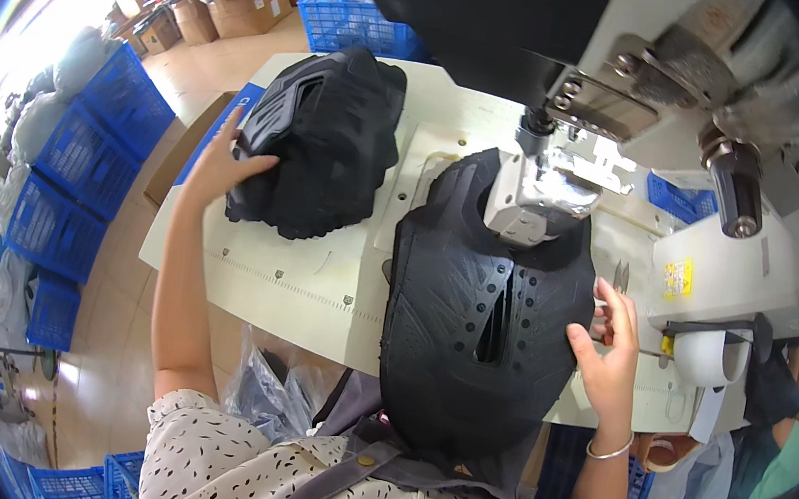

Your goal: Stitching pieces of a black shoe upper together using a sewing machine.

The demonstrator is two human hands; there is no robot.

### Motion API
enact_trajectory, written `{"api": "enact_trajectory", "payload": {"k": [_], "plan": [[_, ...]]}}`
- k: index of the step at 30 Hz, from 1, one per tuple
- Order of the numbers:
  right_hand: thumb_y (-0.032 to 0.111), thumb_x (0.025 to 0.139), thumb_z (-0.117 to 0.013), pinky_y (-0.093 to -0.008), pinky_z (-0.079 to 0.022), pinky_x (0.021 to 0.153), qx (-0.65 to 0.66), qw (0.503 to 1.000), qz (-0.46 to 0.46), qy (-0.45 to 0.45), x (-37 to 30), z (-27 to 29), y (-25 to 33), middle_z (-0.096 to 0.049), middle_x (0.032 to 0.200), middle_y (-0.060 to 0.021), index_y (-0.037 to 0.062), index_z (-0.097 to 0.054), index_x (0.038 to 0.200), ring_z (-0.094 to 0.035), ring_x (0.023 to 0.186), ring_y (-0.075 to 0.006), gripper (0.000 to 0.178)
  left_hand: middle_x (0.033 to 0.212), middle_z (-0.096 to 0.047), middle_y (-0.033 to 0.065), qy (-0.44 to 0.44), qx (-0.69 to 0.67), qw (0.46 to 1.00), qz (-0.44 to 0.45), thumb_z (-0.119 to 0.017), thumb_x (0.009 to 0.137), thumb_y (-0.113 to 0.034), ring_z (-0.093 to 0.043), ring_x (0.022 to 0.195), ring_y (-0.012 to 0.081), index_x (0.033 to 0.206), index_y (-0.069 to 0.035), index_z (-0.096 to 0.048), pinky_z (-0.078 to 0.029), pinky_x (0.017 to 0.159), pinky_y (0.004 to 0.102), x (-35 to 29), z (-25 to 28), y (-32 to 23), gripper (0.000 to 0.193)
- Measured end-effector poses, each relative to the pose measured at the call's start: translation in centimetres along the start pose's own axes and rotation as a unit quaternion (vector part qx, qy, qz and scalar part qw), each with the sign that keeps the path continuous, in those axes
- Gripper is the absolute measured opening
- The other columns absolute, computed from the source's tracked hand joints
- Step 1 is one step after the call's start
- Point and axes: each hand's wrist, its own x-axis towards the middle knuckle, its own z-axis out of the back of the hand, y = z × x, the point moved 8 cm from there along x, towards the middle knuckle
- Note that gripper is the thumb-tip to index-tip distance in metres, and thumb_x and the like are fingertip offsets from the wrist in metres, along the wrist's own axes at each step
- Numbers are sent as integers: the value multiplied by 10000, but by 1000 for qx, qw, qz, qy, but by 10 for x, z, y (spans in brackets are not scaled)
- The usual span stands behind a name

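A large black moulded panel (443,383) with a slot and rows of round dots lies under the head of a sewing machine (534,191), its near end reaching my lap. Beside its right edge is my right hand (609,357), fingers loosely bent and thumb apart, with nothing seen in it. Metal-bladed scissors (621,275) lie just beyond those fingers, partly hidden. To the left, my left hand (227,166) rests with spread fingers at the left side of a stack of similar black panels (330,163). Whether it grips the top one is not shown.
The pale worktable (297,287) carries a printed scale. A blue flat box (237,123) sits by its left edge. On the right are a white machine housing (732,268) and a small blue basket (681,198). Blue crates (83,174) line the left floor.
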Motion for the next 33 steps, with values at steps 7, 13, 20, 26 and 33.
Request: {"api": "enact_trajectory", "payload": {"k": [7,13,20,26,33], "plan": [[195,724,-696,-298,-441,750,-20,1000,8,-22,28,2,-7,-542,1002,-80,33,-505,1197,-529,879,-192,536,1228,-485,204,-99,101,986,-86,-735,689,-323,-437,1166,311,1342,-33,-323,-329,986,385,3,10,4,825],[154,737,-678,-279,-437,703,-80,996,6,-36,38,13,-9,-531,894,-67,23,-600,1035,-522,792,-176,334,1162,-545,126,-68,-43,950,-301,-653,752,-125,-477,1109,294,1148,-40,-538,-370,936,364,-107,-50,-142,421],[86,782,-611,-257,-439,625,-21,995,-9,-98,30,25,-3,-551,882,-71,4,-592,1015,-506,693,-139,248,1271,-397,211,113,-37,942,-313,-735,621,-483,-379,1174,350,1312,31,-334,-316,982,407,-128,-100,-191,950],[53,780,-614,-220,-424,592,0,998,-15,-57,37,16,-28,-564,775,-52,-16,-618,904,-492,623,-101,142,1215,-437,180,115,-18,947,-299,-754,569,-488,-406,1133,334,1288,20,-383,-329,964,396,-127,-102,-195,956],[-26,719,-633,-249,-429,564,-194,946,189,-176,30,27,31,-548,739,-64,-16,-588,810,-512,595,-124,102,1180,-449,175,94,-2,948,-305,-732,586,-512,-426,1086,327,1253,31,-424,-351,931,403,-128,-99,-198,914]]}}
